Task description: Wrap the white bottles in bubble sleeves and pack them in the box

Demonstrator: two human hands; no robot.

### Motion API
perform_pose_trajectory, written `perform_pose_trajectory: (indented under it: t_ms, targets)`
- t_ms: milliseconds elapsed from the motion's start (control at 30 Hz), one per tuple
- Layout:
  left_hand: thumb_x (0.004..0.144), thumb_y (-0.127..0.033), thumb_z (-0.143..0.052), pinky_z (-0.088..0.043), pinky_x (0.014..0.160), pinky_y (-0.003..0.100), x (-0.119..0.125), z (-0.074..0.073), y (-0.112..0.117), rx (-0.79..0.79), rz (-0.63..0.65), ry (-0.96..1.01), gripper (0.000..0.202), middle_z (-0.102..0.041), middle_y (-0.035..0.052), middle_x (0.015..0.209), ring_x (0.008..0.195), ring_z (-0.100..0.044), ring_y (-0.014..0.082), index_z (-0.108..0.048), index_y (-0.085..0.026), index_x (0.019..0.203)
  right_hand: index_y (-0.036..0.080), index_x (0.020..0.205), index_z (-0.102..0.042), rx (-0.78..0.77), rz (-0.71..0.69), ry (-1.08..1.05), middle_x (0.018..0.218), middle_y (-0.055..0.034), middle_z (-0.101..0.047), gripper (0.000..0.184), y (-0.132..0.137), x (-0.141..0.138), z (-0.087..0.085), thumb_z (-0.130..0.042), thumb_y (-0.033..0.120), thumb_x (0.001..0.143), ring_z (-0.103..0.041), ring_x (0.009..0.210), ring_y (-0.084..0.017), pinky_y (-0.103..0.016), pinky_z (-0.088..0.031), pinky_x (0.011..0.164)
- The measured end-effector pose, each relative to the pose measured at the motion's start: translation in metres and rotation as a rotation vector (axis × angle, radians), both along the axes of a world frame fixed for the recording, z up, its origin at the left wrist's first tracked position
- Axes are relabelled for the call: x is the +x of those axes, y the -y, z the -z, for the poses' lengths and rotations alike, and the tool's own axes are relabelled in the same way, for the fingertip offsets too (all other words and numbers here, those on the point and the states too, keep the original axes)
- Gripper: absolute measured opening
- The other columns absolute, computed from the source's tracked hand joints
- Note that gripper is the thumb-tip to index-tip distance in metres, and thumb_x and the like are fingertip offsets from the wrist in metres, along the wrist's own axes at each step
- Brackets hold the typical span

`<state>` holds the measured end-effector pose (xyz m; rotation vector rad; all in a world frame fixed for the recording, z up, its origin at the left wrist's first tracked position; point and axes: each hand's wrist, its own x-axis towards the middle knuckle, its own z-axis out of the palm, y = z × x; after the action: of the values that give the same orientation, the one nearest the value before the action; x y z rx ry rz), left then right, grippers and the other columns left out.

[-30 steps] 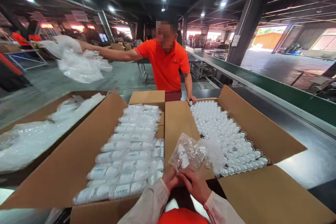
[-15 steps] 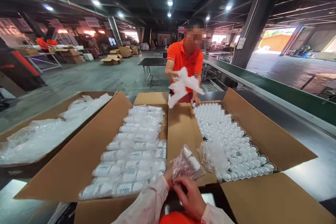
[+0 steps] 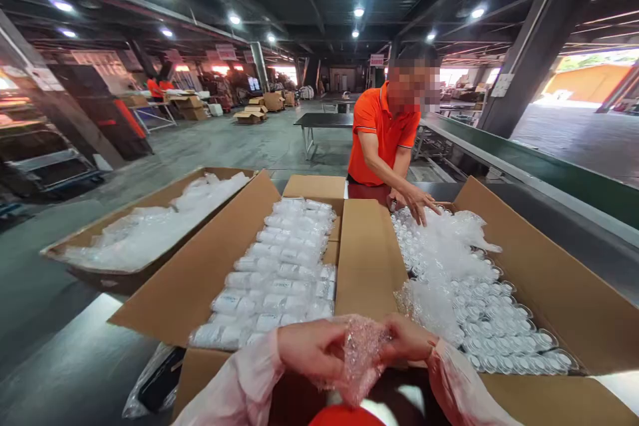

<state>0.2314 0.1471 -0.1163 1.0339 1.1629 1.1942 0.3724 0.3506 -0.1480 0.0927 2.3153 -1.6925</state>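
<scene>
My left hand [image 3: 312, 348] and my right hand [image 3: 407, 339] both grip a small wad of bubble wrap [image 3: 362, 356] close to my chest, fingers closed round it. What is inside the wrap is hidden. Just ahead stands an open carton [image 3: 372, 259] whose left half holds rows of bubble-wrapped white bottles [image 3: 279, 273]. Its right half is packed with many small clear jars [image 3: 492, 319], with loose bubble wrap [image 3: 449, 243] lying over them.
Across the carton a person in an orange shirt [image 3: 382, 140] presses both hands [image 3: 417, 201] on the loose wrap. Another carton of plastic wrap [image 3: 150, 229] stands at left. A green conveyor [image 3: 549, 176] runs along the right. A dark pouch [image 3: 160, 383] lies bottom left.
I have pulled the wrapped wad nearer and closed both hands on it. The person opposite has laid the plastic sheet onto the jars. The view has swung left.
</scene>
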Motion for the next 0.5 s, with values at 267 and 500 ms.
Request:
perform_pose_trajectory:
  t_ms: [267, 500]
  targets:
    - [0.046, -0.032, -0.086, -0.031, 0.105, 0.048, -0.021, 0.046, 0.0, 0.123, -0.59, 0.11, 0.078, -0.059, 0.013, 0.123, 0.123, -0.044, 0.0328, -0.059, -0.016, 0.117, 0.017, 0.057, -0.059, -0.03, 0.441, -0.14, 0.054, 0.0013, -0.053, 0.036, 0.003, 0.0, 0.01, -0.061, 0.051, 0.07, -0.045, 0.053, -0.014, -0.028, -0.041, 0.055]
    - [0.068, -0.042, -0.069, -0.045, 0.089, 0.04, 0.008, 0.065, -0.032, 0.14, -0.367, -0.056, 0.033, -0.072, 0.0066, 0.092, 0.091, -0.061, 0.0271, -0.073, -0.013, 0.084, 0.018, 0.078, -0.07, 0.024, 0.275, -0.209, 0.088, -0.0046, -0.067, 0.028, 0.017, 0.011, -0.008, -0.077, 0.038, 0.059, -0.059, 0.086, -0.024, -0.034, -0.047, 0.082]
